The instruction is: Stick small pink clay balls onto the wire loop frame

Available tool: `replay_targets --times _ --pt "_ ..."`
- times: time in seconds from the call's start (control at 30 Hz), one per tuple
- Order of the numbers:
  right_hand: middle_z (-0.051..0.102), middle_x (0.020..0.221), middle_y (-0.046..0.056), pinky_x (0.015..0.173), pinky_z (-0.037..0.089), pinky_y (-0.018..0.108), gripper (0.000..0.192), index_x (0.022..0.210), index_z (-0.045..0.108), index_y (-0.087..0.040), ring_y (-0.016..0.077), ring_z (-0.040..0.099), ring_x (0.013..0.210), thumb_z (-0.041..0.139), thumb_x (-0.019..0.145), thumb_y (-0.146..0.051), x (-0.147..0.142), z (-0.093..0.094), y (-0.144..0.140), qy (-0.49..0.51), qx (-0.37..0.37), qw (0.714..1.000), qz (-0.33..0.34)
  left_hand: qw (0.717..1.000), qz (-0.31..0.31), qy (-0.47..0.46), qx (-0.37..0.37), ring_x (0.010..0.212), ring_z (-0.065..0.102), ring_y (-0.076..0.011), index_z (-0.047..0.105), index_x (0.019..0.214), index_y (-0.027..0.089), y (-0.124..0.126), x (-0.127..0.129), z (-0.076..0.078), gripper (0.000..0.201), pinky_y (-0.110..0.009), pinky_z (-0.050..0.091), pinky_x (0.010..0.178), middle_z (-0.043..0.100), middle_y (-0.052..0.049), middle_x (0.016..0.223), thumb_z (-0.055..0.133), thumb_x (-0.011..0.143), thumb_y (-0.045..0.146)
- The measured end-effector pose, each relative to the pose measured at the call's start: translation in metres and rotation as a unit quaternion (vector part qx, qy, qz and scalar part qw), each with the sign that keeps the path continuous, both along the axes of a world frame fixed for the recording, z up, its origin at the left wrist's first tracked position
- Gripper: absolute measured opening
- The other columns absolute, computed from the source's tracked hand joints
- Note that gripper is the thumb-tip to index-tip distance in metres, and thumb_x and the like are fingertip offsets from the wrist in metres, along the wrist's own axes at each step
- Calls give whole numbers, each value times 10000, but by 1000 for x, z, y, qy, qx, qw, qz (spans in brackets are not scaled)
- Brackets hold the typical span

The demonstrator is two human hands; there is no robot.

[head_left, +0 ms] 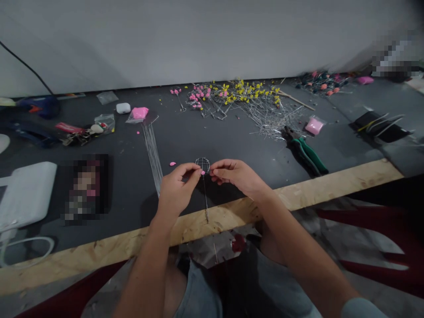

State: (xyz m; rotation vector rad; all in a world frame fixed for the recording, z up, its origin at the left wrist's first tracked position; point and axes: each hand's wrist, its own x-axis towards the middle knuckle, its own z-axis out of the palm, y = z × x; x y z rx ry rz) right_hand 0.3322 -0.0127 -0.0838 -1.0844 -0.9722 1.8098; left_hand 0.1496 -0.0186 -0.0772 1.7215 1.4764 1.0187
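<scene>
The left hand (175,187) pinches the round wire piece (203,164) near a pink blob (203,172). The right hand (233,174) bunches its fingers close by; I can't tell if they hold anything. The wire piece is between both hands, above the dark table (185,137).

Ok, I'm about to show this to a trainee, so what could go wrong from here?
The small pink piece at the fingertips of the left hand could drop or get squashed against the round wire frame. The thin wire stem reaches over the wooden strip in view and might bend if it catches. The pliers lie out beyond the right hand, which might nudge them reaching sideways.
</scene>
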Motion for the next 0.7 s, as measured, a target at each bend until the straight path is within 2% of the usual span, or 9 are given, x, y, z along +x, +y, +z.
replay_targets --times 0.17,0.37,0.53,0.6,0.7 --pt "643 767 14 594 481 226 216 872 655 -158 93 605 652 686 718 -307 0 -2 1 1 -4 1000 -20 999 13 -27 -33 774 664 -144 627 1039 200 6 -10 1 278 -283 525 756 696 -41 919 498 855 364" --pt "613 685 -12 561 449 209 141 764 639 -182 81 575 619 709 698 -285 4 -8 4 -36 28 998 -44 998 11 -19 -67 683 655 -142 655 913 191 8 -18 0 231 -256 538 657 691 -22 759 573 805 378" --pt "660 791 15 618 476 247 185 863 656 -185 105 613 678 682 728 -309 1 -7 2 -29 27 999 -10 998 -24 -6 -54 737 662 -137 642 991 215 5 -11 -3 233 -266 532 697 701 -23 873 484 861 328" --pt "652 761 10 599 465 242 191 837 653 -177 99 603 652 667 743 -343 -2 -4 -1 -30 30 999 2 998 -40 -9 -47 761 660 -138 649 1000 235 2 -6 -2 235 -265 524 710 704 -14 890 487 864 338" --pt "618 676 -11 585 444 229 209 760 641 -164 82 569 607 672 739 -369 -6 0 -4 -24 34 999 8 995 -95 -15 -40 795 653 -135 662 977 259 -2 1 1 197 -252 511 719 707 5 899 540 842 334"
